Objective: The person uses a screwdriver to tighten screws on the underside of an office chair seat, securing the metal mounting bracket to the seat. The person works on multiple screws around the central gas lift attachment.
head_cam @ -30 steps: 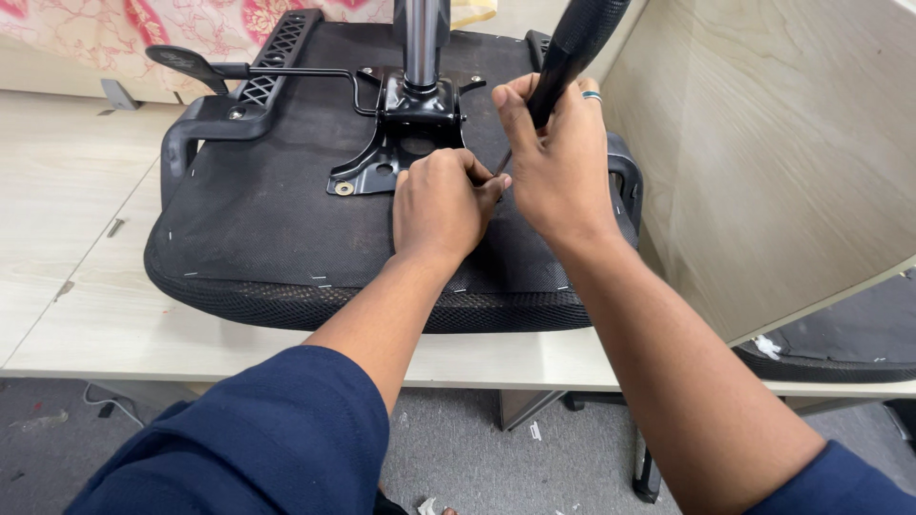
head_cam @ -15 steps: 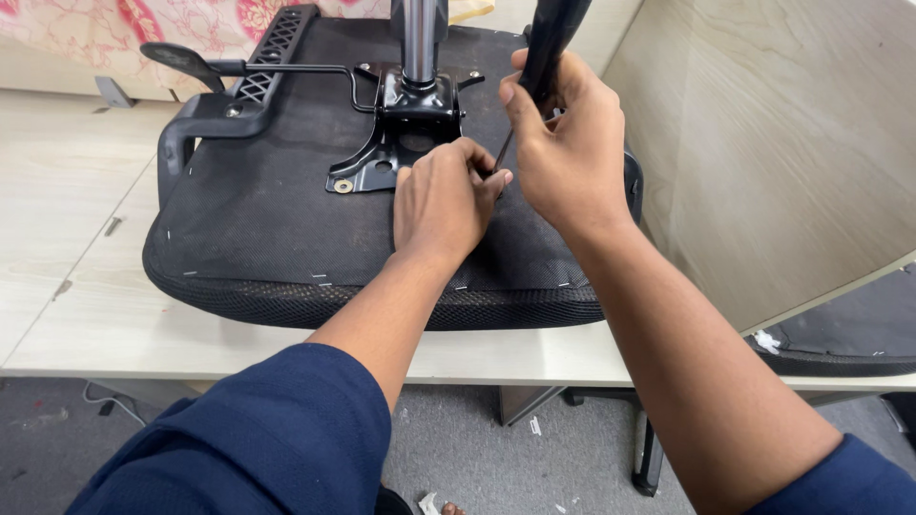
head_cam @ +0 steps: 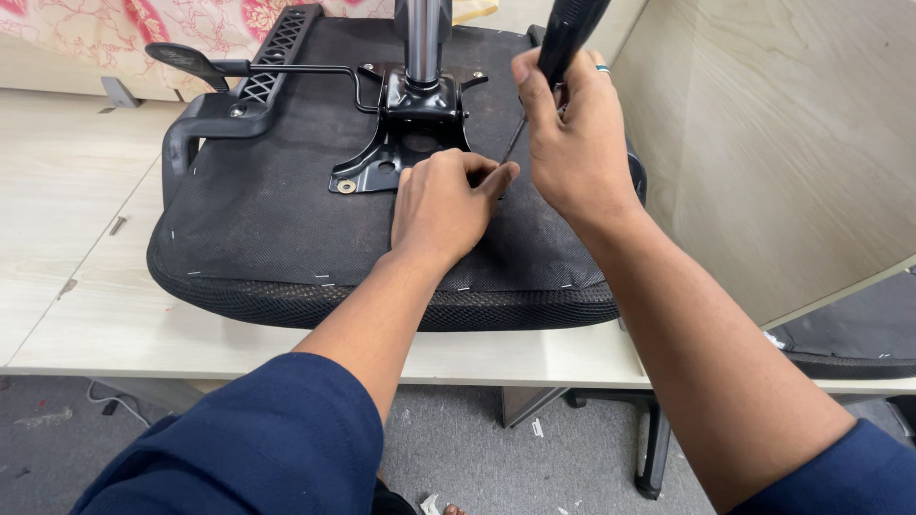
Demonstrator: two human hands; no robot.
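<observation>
Head view looks straight down on an upturned black fabric-covered office chair seat [head_cam: 286, 219] lying flat on a pale wooden table [head_cam: 86, 286]. Right hand [head_cam: 572, 143] is wrapped tight round the black handle of a screwdriver [head_cam: 571, 33], its thin shaft angling down to a spot beside the black metal mechanism plate [head_cam: 415, 124]. Left hand [head_cam: 444, 205] is curled on the seat underside, fingertips pinched close at the tool's tip; what they pinch, I cannot tell. That seat looks bulky and fairly heavy, with a stiff base under soft fabric, best gripped by the black plastic armrest bracket [head_cam: 239, 105] or the padded mesh edge. The screwdriver is light and rigid, and its handle should give a firm hold.
</observation>
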